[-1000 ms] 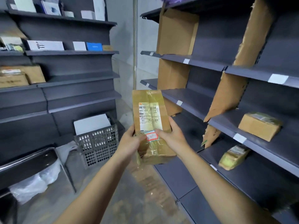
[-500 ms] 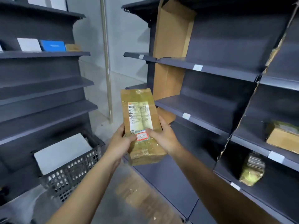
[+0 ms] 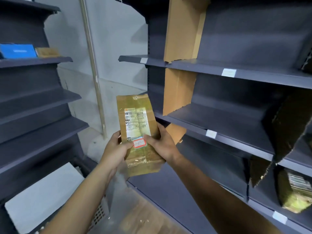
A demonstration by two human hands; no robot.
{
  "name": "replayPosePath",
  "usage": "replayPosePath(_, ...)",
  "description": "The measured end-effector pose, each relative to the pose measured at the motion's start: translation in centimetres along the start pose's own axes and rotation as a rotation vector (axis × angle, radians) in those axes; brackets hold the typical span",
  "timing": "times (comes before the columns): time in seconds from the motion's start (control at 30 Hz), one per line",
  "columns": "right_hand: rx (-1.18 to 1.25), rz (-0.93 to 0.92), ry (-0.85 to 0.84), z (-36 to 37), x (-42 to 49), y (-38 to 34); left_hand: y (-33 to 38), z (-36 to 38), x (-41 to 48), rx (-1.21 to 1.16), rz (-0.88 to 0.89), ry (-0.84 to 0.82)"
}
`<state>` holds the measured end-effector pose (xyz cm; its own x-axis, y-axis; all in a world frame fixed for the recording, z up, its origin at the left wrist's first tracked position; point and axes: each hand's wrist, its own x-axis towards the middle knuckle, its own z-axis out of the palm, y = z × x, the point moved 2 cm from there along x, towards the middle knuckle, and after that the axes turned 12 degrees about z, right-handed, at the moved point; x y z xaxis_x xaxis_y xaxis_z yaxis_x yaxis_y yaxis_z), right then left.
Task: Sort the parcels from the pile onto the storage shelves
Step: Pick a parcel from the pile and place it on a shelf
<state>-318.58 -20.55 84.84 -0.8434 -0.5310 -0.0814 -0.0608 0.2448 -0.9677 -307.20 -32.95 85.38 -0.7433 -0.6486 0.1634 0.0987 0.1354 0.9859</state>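
Hold the parcel (image 3: 138,132) steady and, probably best, read the red-bordered sticker (image 3: 139,143) and shipping label (image 3: 137,122) before choosing a bay; keep thumbs clear of the print. Clamped at its lower half by left hand (image 3: 114,149) and right hand (image 3: 163,146), each curled round one side edge with thumb on the face. Carried in the air just left of the cardboard divider (image 3: 179,92), nearer the camera, resting on no shelf. Stands with long axis near upright, top tipped slightly left, label face toward the wearer, print the right way up.
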Motion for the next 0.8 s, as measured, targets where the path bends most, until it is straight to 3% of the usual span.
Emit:
replayPosePath(0.3,0.069,-0.003,0.102,1.4,13.5,-2.0,-0.3,0.7,14.9,0.015,0.024,-0.052)
replayPosePath(0.8,0.006,0.116,0.377,1.4,23.0,-3.4,-3.8,3.0,29.7,-0.016,0.088,-0.322)
